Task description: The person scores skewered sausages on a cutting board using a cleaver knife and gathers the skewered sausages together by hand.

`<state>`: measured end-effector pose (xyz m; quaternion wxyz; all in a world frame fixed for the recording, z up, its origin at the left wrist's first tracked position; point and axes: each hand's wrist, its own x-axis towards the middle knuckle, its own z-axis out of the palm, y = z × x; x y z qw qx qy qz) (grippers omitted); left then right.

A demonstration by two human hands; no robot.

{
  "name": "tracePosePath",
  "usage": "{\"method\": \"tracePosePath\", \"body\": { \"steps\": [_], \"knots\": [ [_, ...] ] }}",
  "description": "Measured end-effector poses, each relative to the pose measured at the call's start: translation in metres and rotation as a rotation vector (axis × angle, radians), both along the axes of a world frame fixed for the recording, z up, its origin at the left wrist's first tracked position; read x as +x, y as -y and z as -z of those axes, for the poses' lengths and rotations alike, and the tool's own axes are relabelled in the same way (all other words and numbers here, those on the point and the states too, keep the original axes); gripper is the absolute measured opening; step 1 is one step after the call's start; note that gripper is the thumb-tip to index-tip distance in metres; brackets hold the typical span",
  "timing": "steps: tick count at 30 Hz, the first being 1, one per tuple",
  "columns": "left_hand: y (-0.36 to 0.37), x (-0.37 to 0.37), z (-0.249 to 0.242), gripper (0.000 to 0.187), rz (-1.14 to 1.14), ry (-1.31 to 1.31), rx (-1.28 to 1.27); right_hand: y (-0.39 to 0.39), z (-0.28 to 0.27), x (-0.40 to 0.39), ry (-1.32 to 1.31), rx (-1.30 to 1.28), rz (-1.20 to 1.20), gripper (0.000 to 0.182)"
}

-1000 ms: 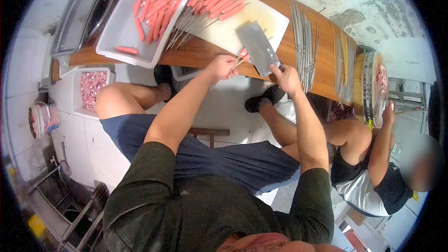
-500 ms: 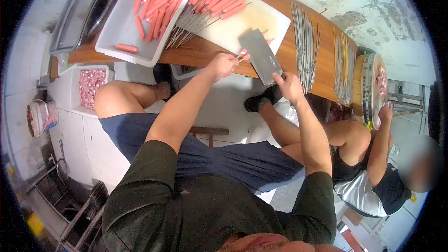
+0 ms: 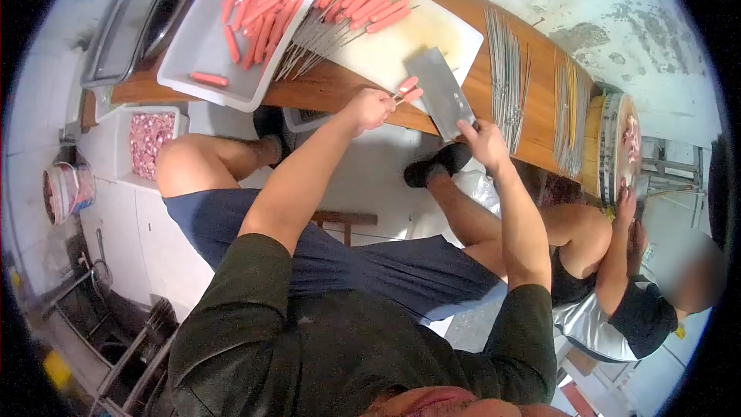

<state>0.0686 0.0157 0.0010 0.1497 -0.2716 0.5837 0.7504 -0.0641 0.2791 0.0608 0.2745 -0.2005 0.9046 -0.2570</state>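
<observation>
Left hand [image 3: 370,108] pinched around thin skewers carrying short pink sausage pieces [image 3: 410,89] at the near edge of the white plastic cutting board [image 3: 421,31]; right hand [image 3: 485,141] closed on the handle of a broad steel cleaver [image 3: 441,91], blade flat just beside those pieces. Beyond, skewered red sausages [image 3: 363,0] on the board, a white tray of loose sausages [image 3: 231,38], metal skewer bundles [image 3: 505,69] on the brown wooden table [image 3: 340,85].

Both arms are extending forward toward the wooden table [image 3: 540,54]. The left hand [image 3: 369,108] is pinching closed at the table's near edge. The right hand [image 3: 485,141] is gripping closed just beside it, wrist bent.
</observation>
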Motion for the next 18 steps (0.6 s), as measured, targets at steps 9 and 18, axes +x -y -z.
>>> {"method": "tracePosePath", "body": {
  "steps": [9, 18],
  "knots": [
    [0.000, 0.000, -0.002, 0.017, -0.013, -0.006, 0.014, 0.028, -0.017, -0.018, 0.021, 0.020, 0.094, 0.053],
    [0.005, 0.000, 0.002, 0.019, 0.016, -0.008, 0.020, -0.006, -0.008, -0.025, -0.006, 0.100, 0.043, 0.055]
  ]
}}
